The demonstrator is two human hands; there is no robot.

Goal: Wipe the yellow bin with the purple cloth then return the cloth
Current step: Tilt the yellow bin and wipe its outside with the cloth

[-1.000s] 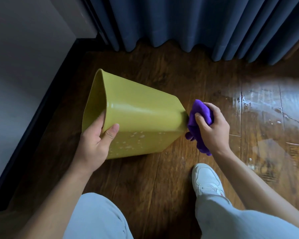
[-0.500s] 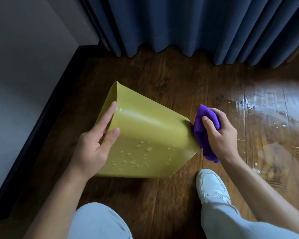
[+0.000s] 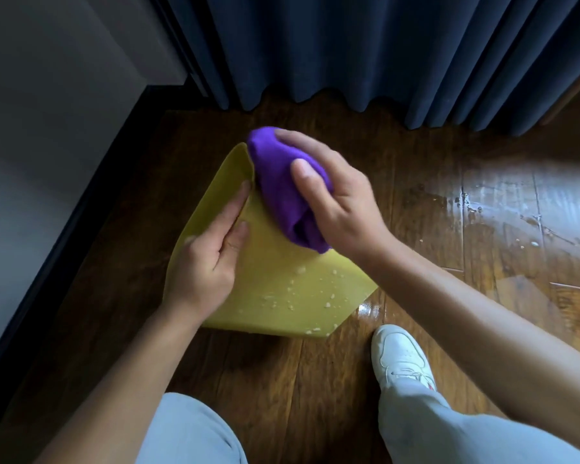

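Observation:
The yellow bin (image 3: 282,289) lies tipped on its side on the wooden floor, its open rim toward the upper left and its base toward me. Pale droplets or specks dot its lower side. My left hand (image 3: 208,259) grips the bin at the rim edge, fingers along it. My right hand (image 3: 335,199) is closed on the bunched purple cloth (image 3: 282,192) and presses it against the bin's upper side near the rim.
A dark blue curtain (image 3: 365,51) hangs at the back. A grey wall with a black skirting (image 3: 81,212) runs along the left. A wet shiny patch of floor (image 3: 523,216) lies to the right. My white shoe (image 3: 402,356) stands just below the bin.
My right hand has carried the cloth from the bin's base end up across to the side near the rim. The bin has turned and my left hand has shifted along its edge.

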